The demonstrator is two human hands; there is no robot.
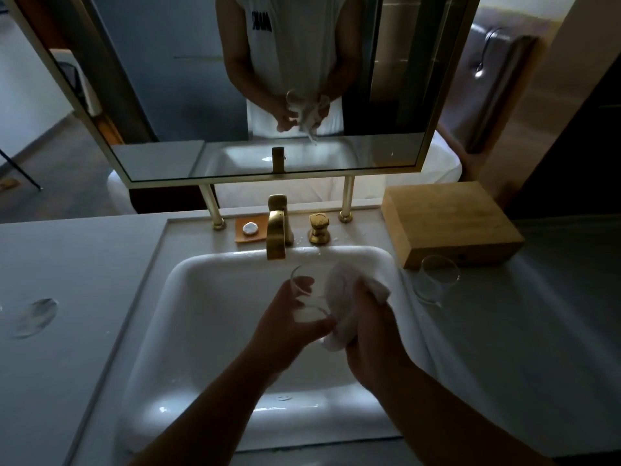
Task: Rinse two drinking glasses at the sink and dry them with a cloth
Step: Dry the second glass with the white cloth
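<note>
- Tabletop to the left of the sink carries a faint round wet patch or clear disc; too blurred to tell which.
- Faucet, brass, stands at the back rim with no water visibly running, which fits a drying step rather than rinsing.
- Left hand curls its fingers around the glass, holding it over the basin, probably so drips fall there.
- Cloth, white, is bunched against the glass on its right side, placed to wipe the wall.
- Right hand is clamped on the cloth, pressing it toward the glass.
- Second glass stands on the tabletop right of the sink, just in front of a wooden box, likely set aside either finished or waiting.
</note>
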